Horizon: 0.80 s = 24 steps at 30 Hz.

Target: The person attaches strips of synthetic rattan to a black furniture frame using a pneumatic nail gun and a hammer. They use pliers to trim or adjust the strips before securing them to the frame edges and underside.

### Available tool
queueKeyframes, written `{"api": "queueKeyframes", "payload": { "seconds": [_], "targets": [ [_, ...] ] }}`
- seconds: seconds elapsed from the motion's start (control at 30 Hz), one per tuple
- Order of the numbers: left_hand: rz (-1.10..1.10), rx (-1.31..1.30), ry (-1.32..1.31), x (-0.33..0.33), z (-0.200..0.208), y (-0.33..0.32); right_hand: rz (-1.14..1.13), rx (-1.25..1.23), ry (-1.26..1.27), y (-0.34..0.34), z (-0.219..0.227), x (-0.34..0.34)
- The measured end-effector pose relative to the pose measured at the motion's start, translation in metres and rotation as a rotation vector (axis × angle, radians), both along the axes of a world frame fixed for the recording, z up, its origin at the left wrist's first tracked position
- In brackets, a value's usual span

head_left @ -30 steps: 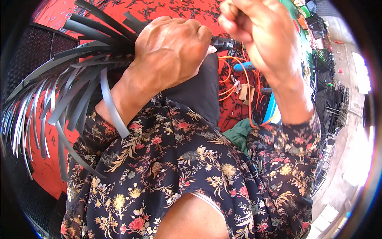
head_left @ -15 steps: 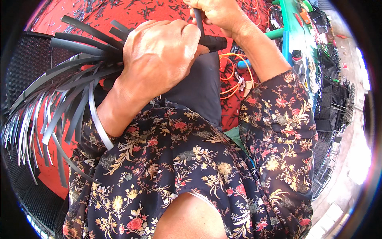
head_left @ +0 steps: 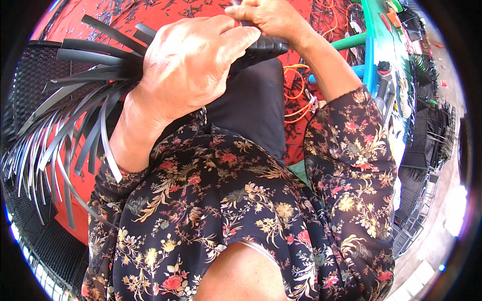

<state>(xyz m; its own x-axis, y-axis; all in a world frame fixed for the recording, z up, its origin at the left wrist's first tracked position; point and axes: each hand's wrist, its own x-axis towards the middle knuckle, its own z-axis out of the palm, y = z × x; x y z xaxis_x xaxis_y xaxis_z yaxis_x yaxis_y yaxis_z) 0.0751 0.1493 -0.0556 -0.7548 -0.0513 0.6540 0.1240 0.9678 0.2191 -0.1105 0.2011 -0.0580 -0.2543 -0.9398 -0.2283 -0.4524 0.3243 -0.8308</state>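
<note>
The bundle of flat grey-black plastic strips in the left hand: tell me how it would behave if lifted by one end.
The bundle of flat grey-black plastic strips would probably flop: its free ends already droop and curve. It fans apart beyond the left hand, so strips likely splay. Probably light, being thin.

Place: an informal craft workshop, open to strong daylight at the right edge.
Floor covering: a red mat (head_left: 75, 15) is spread underfoot and is littered with short dark offcuts (head_left: 165, 10).
Material: a large fan of grey-black plastic strips (head_left: 60, 125) is seen at the left, bound into a bundle.
Wire: loose orange cord (head_left: 296, 108) is tangled on the mat near the knees.
Bench: a green bench (head_left: 374, 45) with a green tube frame is placed at the right, and small tools are laid on it.
Storage: black mesh crates (head_left: 30, 80) are stacked at the left, and more dark bundles (head_left: 432, 135) are piled at the right.
</note>
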Motion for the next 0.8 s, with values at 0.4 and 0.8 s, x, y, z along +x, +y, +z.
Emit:
{"api": "queueKeyframes", "payload": {
  "seconds": [0.4,0.8],
  "targets": [
    [-0.032,0.049,-0.03,0.006,0.004,-0.004,0.514,-0.376,0.141,0.013,-0.018,-0.017],
    [-0.018,0.03,-0.141,0.012,0.016,0.001,0.039,-0.061,-0.657,0.01,-0.002,-0.005]
  ]
}}
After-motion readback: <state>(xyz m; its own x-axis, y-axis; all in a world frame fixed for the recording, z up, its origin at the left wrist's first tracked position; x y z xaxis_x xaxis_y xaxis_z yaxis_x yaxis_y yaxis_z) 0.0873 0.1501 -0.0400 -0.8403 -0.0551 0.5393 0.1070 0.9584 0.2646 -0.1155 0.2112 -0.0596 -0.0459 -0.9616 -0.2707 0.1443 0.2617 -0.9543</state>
